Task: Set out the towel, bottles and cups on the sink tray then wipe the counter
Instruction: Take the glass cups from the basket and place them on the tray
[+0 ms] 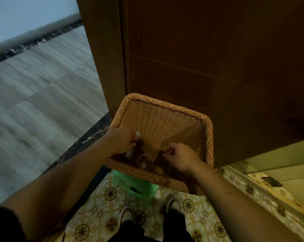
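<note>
Both hands reach into a woven basket (165, 119) that sits on a green stool (139, 187), hard against a dark wooden door (209, 58). Left hand (121, 140): fingers (133, 137) curled shut on something small and white, possibly a bottle cap or cloth; cannot tell which. Right hand (181, 158): fingers closed in a pinch near the basket's near wall; what they hold, if anything, is hidden. A clear glass cup (145, 162) lies low in the near part of the basket, between the two hands, with dark items around it too dim to name. No sink tray or worktop in view, so setting out appears not yet begun. Risks, as judged: the basket overhangs the small stool and a sideways pull could tip it; the cup could knock against neighbours when lifted. The door just behind limits forward reach; the person's feet (128, 215) stand close to the stool on patterned floor tiles (188, 205).
</note>
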`<state>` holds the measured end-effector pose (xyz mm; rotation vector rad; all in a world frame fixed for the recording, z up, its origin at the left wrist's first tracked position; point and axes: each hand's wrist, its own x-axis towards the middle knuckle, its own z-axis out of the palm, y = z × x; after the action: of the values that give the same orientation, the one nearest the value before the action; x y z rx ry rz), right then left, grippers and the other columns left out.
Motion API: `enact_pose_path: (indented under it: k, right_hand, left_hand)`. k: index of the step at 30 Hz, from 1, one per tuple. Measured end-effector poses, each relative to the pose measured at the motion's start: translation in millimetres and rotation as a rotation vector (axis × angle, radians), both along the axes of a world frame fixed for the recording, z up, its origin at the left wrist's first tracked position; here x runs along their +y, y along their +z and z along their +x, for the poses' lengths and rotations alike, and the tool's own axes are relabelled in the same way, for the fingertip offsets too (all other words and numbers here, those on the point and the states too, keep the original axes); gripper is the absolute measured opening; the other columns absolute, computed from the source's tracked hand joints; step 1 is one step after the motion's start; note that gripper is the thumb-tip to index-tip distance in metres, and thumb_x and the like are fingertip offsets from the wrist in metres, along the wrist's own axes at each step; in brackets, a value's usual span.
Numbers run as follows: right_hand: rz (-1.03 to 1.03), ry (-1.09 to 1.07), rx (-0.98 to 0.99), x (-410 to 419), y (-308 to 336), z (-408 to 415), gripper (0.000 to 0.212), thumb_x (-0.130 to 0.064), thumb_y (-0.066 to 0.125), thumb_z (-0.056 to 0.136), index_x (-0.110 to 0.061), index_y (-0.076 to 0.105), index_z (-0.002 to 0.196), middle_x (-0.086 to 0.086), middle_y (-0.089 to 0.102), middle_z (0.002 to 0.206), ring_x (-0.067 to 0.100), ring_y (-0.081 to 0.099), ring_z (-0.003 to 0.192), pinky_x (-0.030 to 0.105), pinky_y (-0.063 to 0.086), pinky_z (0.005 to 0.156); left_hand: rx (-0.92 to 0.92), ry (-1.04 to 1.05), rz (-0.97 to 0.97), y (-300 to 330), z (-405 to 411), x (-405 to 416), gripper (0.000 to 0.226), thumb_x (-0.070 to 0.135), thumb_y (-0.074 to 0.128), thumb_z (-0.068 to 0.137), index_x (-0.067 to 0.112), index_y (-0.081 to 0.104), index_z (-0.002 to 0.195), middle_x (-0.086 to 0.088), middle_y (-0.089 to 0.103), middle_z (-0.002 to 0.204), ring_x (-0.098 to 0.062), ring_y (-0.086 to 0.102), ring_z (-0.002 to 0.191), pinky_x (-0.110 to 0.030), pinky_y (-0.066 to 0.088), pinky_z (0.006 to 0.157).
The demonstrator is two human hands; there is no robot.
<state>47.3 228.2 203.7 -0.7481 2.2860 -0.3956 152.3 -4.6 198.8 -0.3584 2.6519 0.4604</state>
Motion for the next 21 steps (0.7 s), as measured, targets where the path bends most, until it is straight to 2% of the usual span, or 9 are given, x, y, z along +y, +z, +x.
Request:
enact_pose_path:
  k: [2,4,6,8,11,14,16,18,21]
  right_hand:
    - [0.029,0.05,-0.002,-13,-20,-19,0.021,-0.035,0.062,0.096,-0.021,0.069,0.111,0.001,0.069,0.11,0.019,0.064,0.101,0.031,0.05,0.081]
    - [0.037,0.061,-0.033,-29,-47,-38,0.021,-0.031,0.063,0.096,-0.017,0.07,0.11,0.005,0.071,0.111,0.021,0.066,0.1,0.034,0.053,0.085]
    - [0.077,0.06,-0.087,-44,-74,-52,0.02,-0.028,0.065,0.095,-0.016,0.07,0.11,0.006,0.071,0.11,0.02,0.066,0.095,0.035,0.054,0.081]
    - [0.113,0.079,-0.131,-56,-100,-63,0.019,-0.029,0.067,0.092,-0.017,0.07,0.107,0.006,0.07,0.111,0.019,0.065,0.093,0.032,0.052,0.078]
    - [0.164,0.094,-0.204,-71,-141,-71,0.024,-0.029,0.069,0.089,-0.014,0.071,0.107,0.011,0.071,0.116,0.027,0.067,0.104,0.031,0.051,0.083]
    - [0.23,0.117,-0.24,-80,-176,-71,0.04,-0.032,0.068,0.091,-0.012,0.066,0.126,0.015,0.065,0.13,0.033,0.062,0.119,0.037,0.049,0.099]
    - [0.263,0.12,-0.267,-84,-203,-70,0.051,-0.035,0.069,0.091,-0.012,0.06,0.136,0.016,0.06,0.138,0.035,0.057,0.125,0.039,0.046,0.104]
    - [0.285,0.101,-0.305,-87,-228,-67,0.059,-0.04,0.069,0.091,-0.012,0.055,0.141,0.016,0.056,0.143,0.036,0.054,0.129,0.041,0.044,0.106]
    - [0.34,0.131,-0.303,-90,-256,-57,0.05,-0.032,0.058,0.1,-0.011,0.05,0.145,0.017,0.049,0.149,0.035,0.048,0.136,0.044,0.042,0.111]
  left_hand:
    - [-0.116,-0.04,-0.038,-12,-16,-2,0.013,0.04,0.053,0.094,0.036,0.057,0.106,0.003,0.062,0.113,-0.019,0.057,0.106,-0.046,0.047,0.101]
    - [-0.218,0.036,-0.054,-28,-36,-2,0.022,0.035,0.06,0.093,0.028,0.062,0.114,-0.001,0.064,0.119,-0.022,0.058,0.111,-0.045,0.047,0.103]
    - [-0.25,0.2,-0.028,-52,-53,-1,0.023,0.031,0.062,0.093,0.02,0.064,0.113,-0.003,0.065,0.113,-0.023,0.062,0.106,-0.04,0.051,0.096]
    - [-0.25,0.42,0.055,-82,-65,1,0.029,0.024,0.06,0.094,0.018,0.064,0.122,-0.005,0.064,0.114,-0.025,0.063,0.107,-0.034,0.051,0.088]
    - [-0.213,0.642,0.139,-123,-81,1,0.044,0.028,0.052,0.098,0.011,0.055,0.138,-0.013,0.057,0.138,-0.033,0.055,0.125,-0.041,0.046,0.104]
    - [-0.3,0.627,0.162,-157,-99,2,0.048,0.044,0.038,0.103,0.021,0.045,0.144,-0.014,0.056,0.139,-0.033,0.056,0.123,-0.045,0.047,0.103]
    - [-0.363,0.556,0.135,-181,-110,0,0.052,0.049,0.035,0.102,0.028,0.034,0.15,-0.012,0.047,0.148,-0.033,0.05,0.13,-0.044,0.043,0.107]
    - [-0.407,0.478,0.074,-205,-115,-3,0.057,0.048,0.031,0.103,0.026,0.023,0.155,-0.013,0.035,0.158,-0.034,0.039,0.14,-0.045,0.034,0.112]
    - [-0.392,0.403,0.06,-230,-118,-1,0.058,0.042,0.026,0.105,0.032,0.004,0.158,-0.009,0.031,0.16,-0.032,0.04,0.141,-0.045,0.034,0.111]
